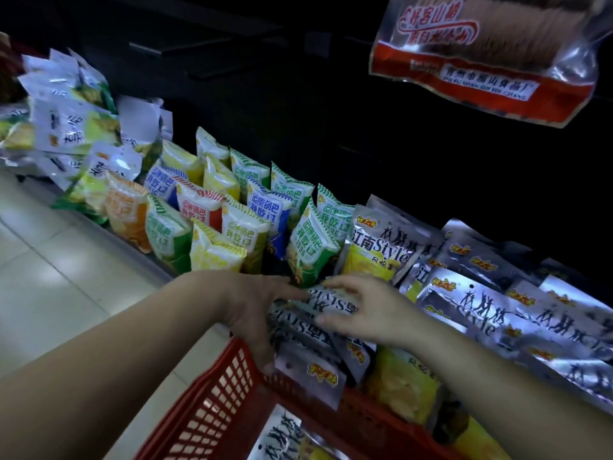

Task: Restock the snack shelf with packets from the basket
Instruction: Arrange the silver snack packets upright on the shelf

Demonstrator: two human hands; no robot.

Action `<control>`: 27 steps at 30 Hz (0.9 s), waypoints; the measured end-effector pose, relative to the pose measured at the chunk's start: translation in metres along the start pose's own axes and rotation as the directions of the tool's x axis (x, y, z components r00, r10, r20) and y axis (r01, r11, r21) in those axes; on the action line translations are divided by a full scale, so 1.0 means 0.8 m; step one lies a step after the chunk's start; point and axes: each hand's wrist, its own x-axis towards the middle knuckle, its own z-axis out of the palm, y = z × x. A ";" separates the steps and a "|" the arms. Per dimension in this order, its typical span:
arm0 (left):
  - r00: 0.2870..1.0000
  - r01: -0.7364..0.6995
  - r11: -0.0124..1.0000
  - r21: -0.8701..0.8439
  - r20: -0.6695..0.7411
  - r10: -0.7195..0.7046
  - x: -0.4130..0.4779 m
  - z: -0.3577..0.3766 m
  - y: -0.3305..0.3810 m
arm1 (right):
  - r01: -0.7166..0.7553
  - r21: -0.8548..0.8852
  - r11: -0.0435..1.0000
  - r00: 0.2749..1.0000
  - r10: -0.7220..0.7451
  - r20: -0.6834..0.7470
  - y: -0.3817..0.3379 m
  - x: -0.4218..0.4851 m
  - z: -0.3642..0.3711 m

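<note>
Together the left hand [255,315] and right hand [363,315] grasp a bundle of silver packets [320,312] from either side, just over the red basket [212,403] rim, at the shelf [139,257] front, below the green packets [311,247].

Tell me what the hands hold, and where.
Both hold a stack of silver packets above the red basket: the left hand clasps its left end between thumb and fingers, and the right hand grips the top packet's right side.
</note>
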 end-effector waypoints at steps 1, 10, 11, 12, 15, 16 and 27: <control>0.998 -0.026 1.000 0.008 -0.056 0.027 0.002 0.005 -0.005 | -0.047 -0.066 0.997 0.997 0.050 0.056 -0.004 -0.006 0.005; 0.802 -0.236 0.953 -0.190 -0.592 0.081 0.045 0.017 -0.005 | -0.159 -0.282 0.946 0.910 0.030 -0.414 0.033 0.012 -0.013; 0.764 -0.234 0.940 -0.248 -0.645 0.020 0.058 0.016 0.000 | -0.155 -0.217 0.964 0.882 0.036 -0.470 0.039 0.019 -0.021; 0.722 -0.235 0.919 -0.317 -0.690 -0.053 0.071 0.016 0.007 | -0.131 -0.133 0.982 0.844 0.040 -0.535 0.043 0.025 -0.029; 0.651 -0.245 0.851 -0.464 -0.730 -0.210 0.105 0.022 0.030 | 0.014 0.043 0.999 0.694 0.021 -0.719 0.054 0.024 -0.041; 0.646 -0.197 0.871 -0.450 -0.728 -0.230 0.113 0.025 0.035 | 0.042 0.006 0.999 0.648 -0.023 -0.761 0.055 0.017 -0.038; 0.746 -0.333 0.745 -0.578 -0.645 -0.166 0.098 0.051 0.029 | 0.075 0.087 0.993 0.881 -0.025 -0.472 0.082 -0.040 -0.007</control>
